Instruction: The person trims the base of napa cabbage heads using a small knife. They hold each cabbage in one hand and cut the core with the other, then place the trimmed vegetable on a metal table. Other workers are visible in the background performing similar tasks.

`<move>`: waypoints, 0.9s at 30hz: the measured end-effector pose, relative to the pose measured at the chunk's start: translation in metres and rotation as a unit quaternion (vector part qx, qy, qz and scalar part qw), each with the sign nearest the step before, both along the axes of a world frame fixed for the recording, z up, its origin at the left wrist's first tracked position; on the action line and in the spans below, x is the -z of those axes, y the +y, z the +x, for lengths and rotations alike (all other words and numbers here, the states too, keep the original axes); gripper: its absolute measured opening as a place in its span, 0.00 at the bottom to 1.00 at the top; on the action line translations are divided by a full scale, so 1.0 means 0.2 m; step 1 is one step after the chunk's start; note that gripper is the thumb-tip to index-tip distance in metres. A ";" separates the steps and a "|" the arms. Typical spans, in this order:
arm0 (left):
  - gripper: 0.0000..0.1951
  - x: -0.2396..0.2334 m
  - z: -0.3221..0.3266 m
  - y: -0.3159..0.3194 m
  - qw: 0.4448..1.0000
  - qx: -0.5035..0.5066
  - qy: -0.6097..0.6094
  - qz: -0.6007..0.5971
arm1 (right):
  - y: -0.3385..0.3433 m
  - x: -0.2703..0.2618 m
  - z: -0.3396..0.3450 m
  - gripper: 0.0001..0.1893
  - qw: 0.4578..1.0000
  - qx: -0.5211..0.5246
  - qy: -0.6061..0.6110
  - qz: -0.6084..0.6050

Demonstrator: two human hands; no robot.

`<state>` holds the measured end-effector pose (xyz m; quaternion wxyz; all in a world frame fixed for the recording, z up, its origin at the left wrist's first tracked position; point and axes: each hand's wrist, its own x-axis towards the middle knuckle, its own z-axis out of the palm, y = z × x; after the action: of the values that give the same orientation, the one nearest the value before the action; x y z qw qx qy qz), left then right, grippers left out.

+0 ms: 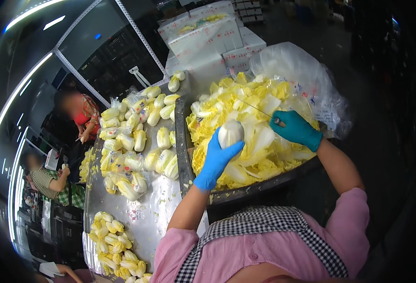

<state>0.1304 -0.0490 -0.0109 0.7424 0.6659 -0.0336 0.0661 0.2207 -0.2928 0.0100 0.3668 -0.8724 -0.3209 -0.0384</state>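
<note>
A pale, trimmed napa cabbage (231,134) is gripped in my left hand (218,155), which wears a blue glove. My right hand (294,129), in a green glove, is closed around the short handle of a knife (254,108). Its thin blade points up and left, apart from the cabbage. Both hands are over a black bin (264,188) heaped with loose yellow and white cabbage leaves (264,152).
On my left, a metal table (151,208) bears many cabbages, some in clear bags (117,161), and a pile of small ones (114,244). White boxes (208,42) and a clear plastic bag (296,67) lie beyond the bin. Several people (54,182) are across the table.
</note>
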 end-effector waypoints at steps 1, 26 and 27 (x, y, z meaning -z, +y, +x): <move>0.33 -0.01 0.00 -0.01 0.999 0.005 0.025 -0.031 | 0.05 -0.07 -0.07 0.12 0.998 -0.023 0.018 0.050; 0.34 0.17 0.06 0.03 0.904 0.204 0.045 -0.374 | 0.30 -0.01 -0.09 0.36 0.971 -0.086 0.121 0.188; 0.34 0.18 0.08 0.04 0.909 0.215 0.047 -0.355 | 0.31 -0.07 -0.15 0.35 0.929 -0.132 0.277 0.205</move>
<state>0.1461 -0.0418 -0.0465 0.9266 0.3378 -0.1154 -0.1184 0.1914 -0.2303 0.0245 0.6137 -0.7038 -0.3039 0.1891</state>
